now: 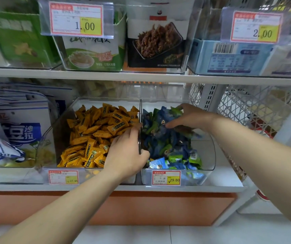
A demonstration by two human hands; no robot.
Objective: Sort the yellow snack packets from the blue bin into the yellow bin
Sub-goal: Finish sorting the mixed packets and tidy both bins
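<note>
Left hand (pixel 128 152), fingers near straight, lies on yellow snack packets (pixel 95 131) heaped in yellow bin (pixel 53 138), thumb across bin wall. Right hand (pixel 192 118), fingers spread, tips among blue packets (pixel 162 141) at rear of blue bin (pixel 210 155); hold indiscernible.

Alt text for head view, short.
Two bare hands reach into adjoining clear shelf bins: the left hand straddles the shared wall, fingers on yellow packets in the yellow bin; the right hand spreads over blue and green packets in the blue bin.
</note>
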